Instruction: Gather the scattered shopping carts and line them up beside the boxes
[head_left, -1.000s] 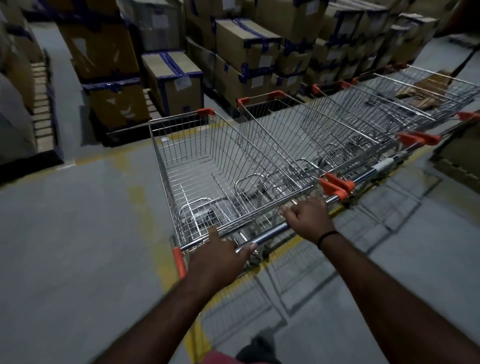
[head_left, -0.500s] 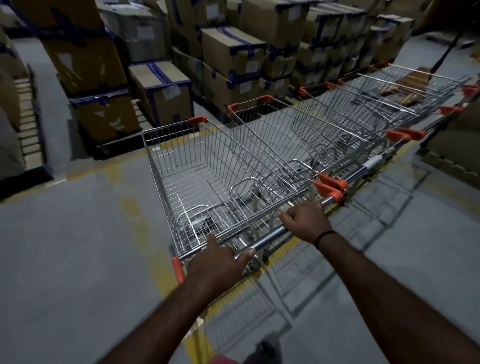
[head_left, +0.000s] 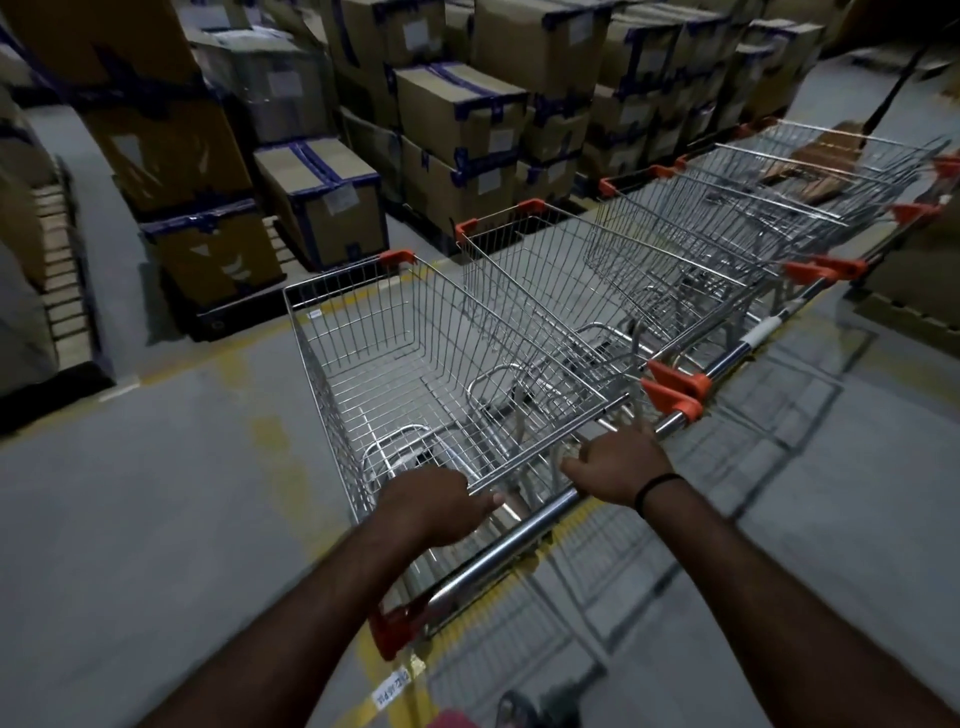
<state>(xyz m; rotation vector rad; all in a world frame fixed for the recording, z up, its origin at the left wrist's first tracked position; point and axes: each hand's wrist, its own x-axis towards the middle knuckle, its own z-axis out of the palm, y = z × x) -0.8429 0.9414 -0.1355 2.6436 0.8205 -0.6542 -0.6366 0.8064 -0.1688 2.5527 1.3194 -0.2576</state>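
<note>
A silver wire shopping cart with orange plastic corners (head_left: 374, 322) stands on the grey concrete floor (head_left: 130, 519). It is the left end of a side-by-side row of similar wire carts (head_left: 675, 260), which face stacked brown cardboard boxes with blue tape (head_left: 457, 114). The right hand (head_left: 618, 467) curls over the cart's chrome handle bar (head_left: 519, 535). The left hand (head_left: 436, 504) lies at the basket's rear rim, fingers hidden. A faded yellow line (head_left: 280, 457) crosses the floor.

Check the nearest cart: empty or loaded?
Empty. The cart has a bare wire bottom; only floor shows through it.
</note>
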